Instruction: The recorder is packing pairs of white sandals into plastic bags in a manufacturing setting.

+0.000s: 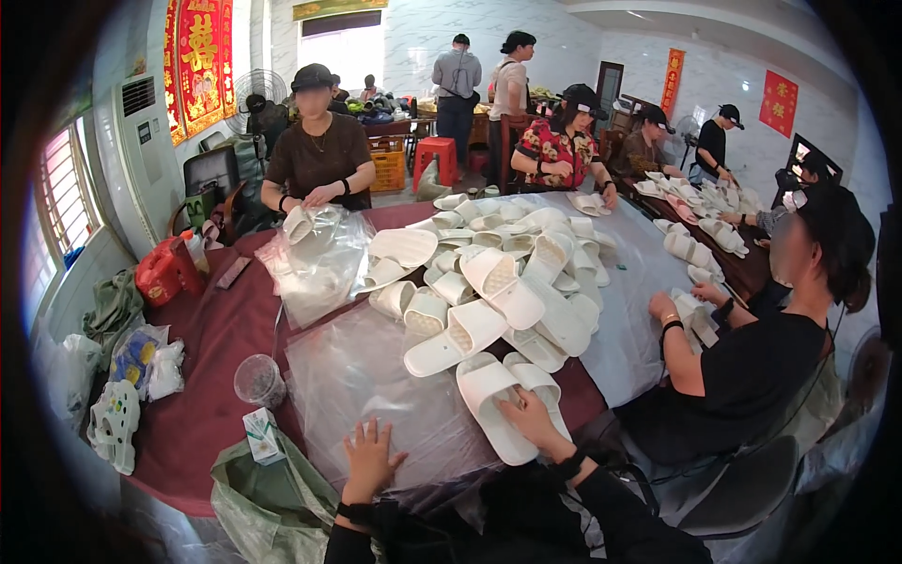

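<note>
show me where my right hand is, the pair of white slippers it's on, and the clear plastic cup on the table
right hand (534, 420), head view, on the back of the hand.
pair of white slippers (493, 390), head view, on the strap of the left slipper.
clear plastic cup (256, 380), head view, on its side wall.

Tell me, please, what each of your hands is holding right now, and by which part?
Right hand grips the pair of white slippers at their strap ends; left hand lies flat on the clear plastic bag, holding nothing.
</note>
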Demonstrator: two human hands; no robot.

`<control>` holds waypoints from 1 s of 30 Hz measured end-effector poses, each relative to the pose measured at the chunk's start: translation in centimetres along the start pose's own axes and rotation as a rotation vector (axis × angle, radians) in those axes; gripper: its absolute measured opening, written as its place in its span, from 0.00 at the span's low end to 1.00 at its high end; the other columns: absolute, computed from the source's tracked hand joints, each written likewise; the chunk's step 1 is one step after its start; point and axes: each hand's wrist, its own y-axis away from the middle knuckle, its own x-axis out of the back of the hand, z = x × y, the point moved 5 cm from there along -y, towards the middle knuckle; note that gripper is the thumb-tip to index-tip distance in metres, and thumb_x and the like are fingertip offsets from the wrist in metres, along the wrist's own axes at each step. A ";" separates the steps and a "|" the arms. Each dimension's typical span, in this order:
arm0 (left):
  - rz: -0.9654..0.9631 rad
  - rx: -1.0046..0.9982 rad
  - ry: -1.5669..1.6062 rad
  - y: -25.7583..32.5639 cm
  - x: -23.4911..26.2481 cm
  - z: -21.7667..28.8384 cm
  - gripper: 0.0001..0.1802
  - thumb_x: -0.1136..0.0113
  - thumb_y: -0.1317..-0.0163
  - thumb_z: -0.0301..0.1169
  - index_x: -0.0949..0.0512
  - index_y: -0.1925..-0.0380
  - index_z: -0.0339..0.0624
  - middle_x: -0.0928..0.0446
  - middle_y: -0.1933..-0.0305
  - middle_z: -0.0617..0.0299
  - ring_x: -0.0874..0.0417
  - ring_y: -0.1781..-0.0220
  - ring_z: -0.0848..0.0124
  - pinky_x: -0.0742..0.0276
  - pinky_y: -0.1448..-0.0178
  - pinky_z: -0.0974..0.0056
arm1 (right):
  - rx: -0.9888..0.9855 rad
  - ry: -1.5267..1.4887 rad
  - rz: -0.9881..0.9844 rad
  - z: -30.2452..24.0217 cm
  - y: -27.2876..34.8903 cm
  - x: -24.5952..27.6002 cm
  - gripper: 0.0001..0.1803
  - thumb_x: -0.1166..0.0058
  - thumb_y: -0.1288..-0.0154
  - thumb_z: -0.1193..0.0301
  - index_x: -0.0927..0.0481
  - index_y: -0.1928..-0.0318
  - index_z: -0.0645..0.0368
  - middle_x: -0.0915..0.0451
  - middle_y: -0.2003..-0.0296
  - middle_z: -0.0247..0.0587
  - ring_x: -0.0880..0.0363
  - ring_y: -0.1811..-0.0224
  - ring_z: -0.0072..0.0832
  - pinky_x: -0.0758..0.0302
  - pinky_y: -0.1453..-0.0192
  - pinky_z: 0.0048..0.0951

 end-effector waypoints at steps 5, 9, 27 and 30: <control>0.014 -0.029 -0.009 0.2 0.0 0.2 0.31 0.40 0.45 0.49 0.32 0.40 0.65 0.45 0.31 0.47 0.47 0.30 0.41 0.53 0.35 0.30 | -0.063 -0.098 -0.250 -1.9 3.3 2.7 0.28 0.43 0.37 0.66 0.33 0.42 0.68 0.26 0.57 0.34 0.29 0.56 0.17 0.31 0.53 0.22; 0.020 -0.048 -0.014 0.0 -0.2 0.2 0.29 0.41 0.45 0.49 0.31 0.41 0.69 0.44 0.31 0.46 0.48 0.31 0.39 0.53 0.36 0.28 | -0.115 -0.309 -0.371 -4.6 3.8 3.2 0.27 0.43 0.36 0.70 0.35 0.40 0.66 0.27 0.57 0.32 0.30 0.55 0.15 0.31 0.54 0.20; -0.138 0.017 -0.027 -0.7 -1.9 -0.8 0.28 0.45 0.44 0.52 0.32 0.42 0.68 0.45 0.32 0.45 0.52 0.29 0.39 0.60 0.35 0.27 | 0.350 0.104 -0.361 -7.1 -4.3 -13.1 0.19 0.50 0.36 0.69 0.25 0.45 0.58 0.20 0.59 0.56 0.21 0.56 0.40 0.28 0.51 0.35; -0.063 -0.030 -0.053 -0.7 -1.9 -0.8 0.28 0.43 0.45 0.51 0.32 0.42 0.68 0.45 0.32 0.46 0.49 0.31 0.39 0.55 0.38 0.26 | 0.329 0.091 -0.164 -7.2 -4.9 -12.6 0.17 0.48 0.38 0.70 0.22 0.48 0.56 0.19 0.66 0.53 0.21 0.64 0.33 0.27 0.58 0.32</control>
